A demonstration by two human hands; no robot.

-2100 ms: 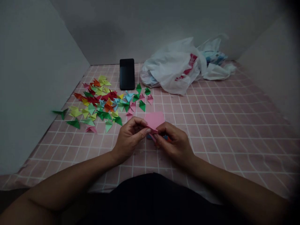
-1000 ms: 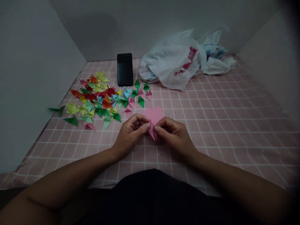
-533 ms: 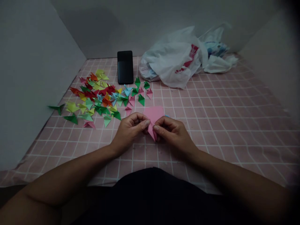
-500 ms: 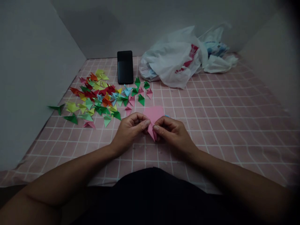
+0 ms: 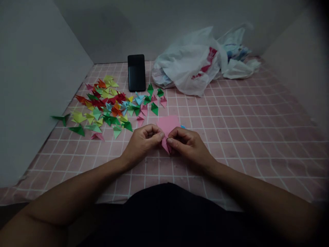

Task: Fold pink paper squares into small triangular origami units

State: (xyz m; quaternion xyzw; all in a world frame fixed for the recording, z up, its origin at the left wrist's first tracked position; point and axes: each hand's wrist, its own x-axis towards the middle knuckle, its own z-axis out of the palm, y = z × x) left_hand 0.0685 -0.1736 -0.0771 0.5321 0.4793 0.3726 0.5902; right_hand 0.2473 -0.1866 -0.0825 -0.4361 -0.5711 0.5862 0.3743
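My left hand (image 5: 142,142) and my right hand (image 5: 189,145) meet over the pink checked cloth (image 5: 231,137) and pinch a small folded pink paper piece (image 5: 166,144) between thumbs and fingers. Its point hangs down between my fingertips. Just beyond my hands lies a flat pink paper sheet (image 5: 170,122), with a bit of blue paper (image 5: 183,126) showing at its right edge. To the left spreads a scatter of several folded paper triangles (image 5: 110,106) in green, yellow, red, blue and pink.
A black phone (image 5: 136,72) stands against the back wall. A crumpled white plastic bag (image 5: 190,65) lies at the back right. Grey walls close in on the left, back and right. My dark clothing fills the bottom middle.
My hands have kept hold of the pink piece and worked it into a narrower point. The view has tipped slightly, so everything sits a little higher than before.
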